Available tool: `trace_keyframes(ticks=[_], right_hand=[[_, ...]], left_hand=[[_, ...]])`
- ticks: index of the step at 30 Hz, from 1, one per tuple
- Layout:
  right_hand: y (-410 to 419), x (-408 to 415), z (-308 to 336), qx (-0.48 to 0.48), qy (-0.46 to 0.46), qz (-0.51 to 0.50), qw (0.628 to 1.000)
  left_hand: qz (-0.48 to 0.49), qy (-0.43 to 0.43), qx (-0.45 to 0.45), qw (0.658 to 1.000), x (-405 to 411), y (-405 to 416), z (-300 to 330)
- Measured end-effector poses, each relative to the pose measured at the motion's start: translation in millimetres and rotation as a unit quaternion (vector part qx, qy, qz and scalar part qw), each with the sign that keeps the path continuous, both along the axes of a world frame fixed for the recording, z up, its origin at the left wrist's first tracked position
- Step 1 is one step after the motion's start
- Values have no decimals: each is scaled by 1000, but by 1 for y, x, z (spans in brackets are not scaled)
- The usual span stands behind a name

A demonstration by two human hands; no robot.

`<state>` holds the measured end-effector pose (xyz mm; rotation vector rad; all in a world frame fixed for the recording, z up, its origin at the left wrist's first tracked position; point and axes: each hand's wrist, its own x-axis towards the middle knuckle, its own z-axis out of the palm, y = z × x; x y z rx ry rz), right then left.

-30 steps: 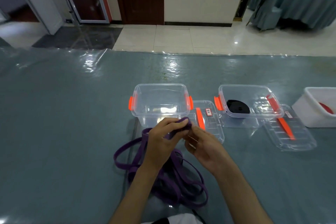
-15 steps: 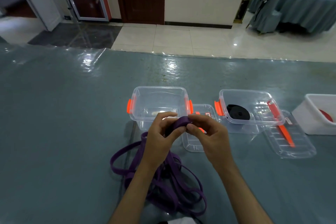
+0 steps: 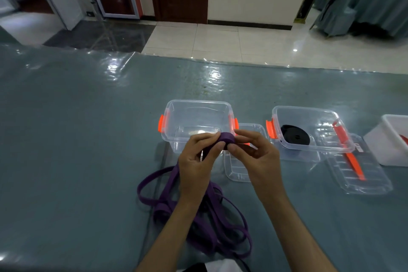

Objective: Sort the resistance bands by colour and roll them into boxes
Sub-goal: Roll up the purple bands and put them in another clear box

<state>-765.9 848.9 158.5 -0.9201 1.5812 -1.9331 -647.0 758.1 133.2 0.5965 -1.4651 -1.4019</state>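
Observation:
A purple resistance band lies in loose loops on the table in front of me, and its rolled end is lifted up between my hands. My left hand grips the band just left of the roll, thumb on top. My right hand pinches the roll from the right with thumb and fingers. Just behind the hands stands a clear box with orange latches, nothing inside it. A second clear box to the right holds a rolled black band.
Two clear lids lie on the table: one under my right hand, another with an orange strip right of the second box. A white bin with something red sits at the far right edge. The table is covered in glossy plastic sheeting.
My right hand came up to join the left on the band's end. The purple roll between my fingers has grown thicker.

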Motion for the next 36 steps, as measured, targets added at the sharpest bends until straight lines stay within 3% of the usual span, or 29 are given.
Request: trace_keyframes(ticks=[6,11,16,23,28,32,36], right_hand=[[3,13,-7,-7,-99,15,995],[1,11,3,27,-43,9,999],[3,15,8,7,-42,-11,999],[6,10,8,3,-57,-15,998],[9,-1,12,25,9,-16,1000],[8,-1,16,17,51,-32,998],[11,6,14,-9,10,-51,999]], left_hand=[[-23,-16,-13,1000,4,2,2],[22,11,30,999,5,9,5],[-26,39,28,998,2,1,5],[-77,-18,-45,996,6,-5,1],[-71,-56,-87,992,5,0,0],[-47,-14,4,999,5,4,3],[-82,4,-53,995,7,5,7]])
